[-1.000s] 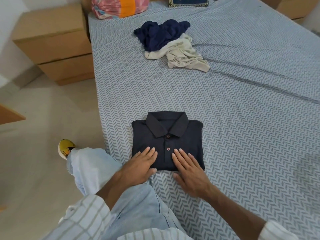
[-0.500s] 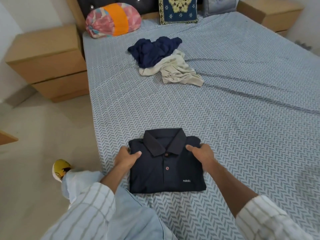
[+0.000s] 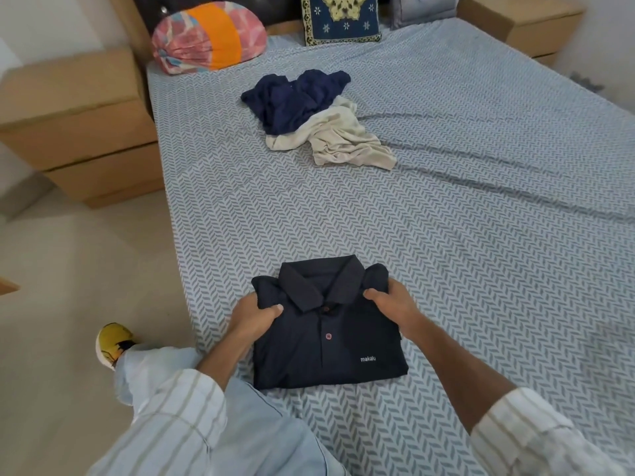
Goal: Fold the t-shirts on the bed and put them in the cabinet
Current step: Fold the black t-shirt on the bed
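Note:
A folded dark polo shirt (image 3: 326, 352) lies near the front left edge of the bed (image 3: 481, 207), collar away from me. My left hand (image 3: 254, 312) grips its left shoulder edge, thumb on top. My right hand (image 3: 388, 304) grips the right shoulder edge the same way. The shoulder end bunches up slightly between the hands. Farther up the bed a crumpled navy t-shirt (image 3: 292, 101) lies partly over a crumpled beige t-shirt (image 3: 347, 139).
A wooden bedside cabinet (image 3: 75, 132) stands left of the bed, another (image 3: 525, 25) at the far right. A pink and orange bolster (image 3: 209, 39) and a blue cushion (image 3: 340, 18) sit at the headboard. My knee rests at the bed's edge.
My hands went from lying flat on the shirt's near edge to gripping its two shoulder edges. The shoulder end has since lifted and bunched a little.

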`<state>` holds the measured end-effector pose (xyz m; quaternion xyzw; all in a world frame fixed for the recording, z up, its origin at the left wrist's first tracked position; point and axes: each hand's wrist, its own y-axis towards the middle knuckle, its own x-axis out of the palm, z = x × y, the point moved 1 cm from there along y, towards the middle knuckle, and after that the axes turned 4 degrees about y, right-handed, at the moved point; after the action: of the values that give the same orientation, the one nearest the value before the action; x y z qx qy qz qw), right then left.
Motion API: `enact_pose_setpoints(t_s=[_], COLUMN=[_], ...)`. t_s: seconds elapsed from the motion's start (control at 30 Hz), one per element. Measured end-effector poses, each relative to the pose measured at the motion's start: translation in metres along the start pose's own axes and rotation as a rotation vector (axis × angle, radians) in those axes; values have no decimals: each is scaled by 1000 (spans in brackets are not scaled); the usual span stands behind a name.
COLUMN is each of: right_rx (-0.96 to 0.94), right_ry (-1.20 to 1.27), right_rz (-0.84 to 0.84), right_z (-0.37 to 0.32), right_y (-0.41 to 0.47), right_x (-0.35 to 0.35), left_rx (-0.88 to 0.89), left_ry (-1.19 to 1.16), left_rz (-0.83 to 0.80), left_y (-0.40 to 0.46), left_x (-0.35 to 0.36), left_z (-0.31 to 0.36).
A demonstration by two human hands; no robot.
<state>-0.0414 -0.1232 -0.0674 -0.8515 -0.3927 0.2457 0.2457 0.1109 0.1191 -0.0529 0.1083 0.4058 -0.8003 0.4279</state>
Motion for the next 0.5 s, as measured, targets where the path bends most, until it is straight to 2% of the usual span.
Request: enact_pose_setpoints(t_s=[0.23, 0.37, 0.5], right_rx=[27, 69, 45], right_ry=[108, 213, 304], right_rz=[-85, -183, -251], right_z=[-4, -15, -27], right_y=[-12, -26, -40], right_x=[-2, -8, -7], left_rx=[1, -49, 6], left_ry=[-400, -483, -559], left_rz=[-139, -191, -194], left_y=[-14, -26, -41], left_x=[2, -7, -21], left_z=[-4, -2, 6])
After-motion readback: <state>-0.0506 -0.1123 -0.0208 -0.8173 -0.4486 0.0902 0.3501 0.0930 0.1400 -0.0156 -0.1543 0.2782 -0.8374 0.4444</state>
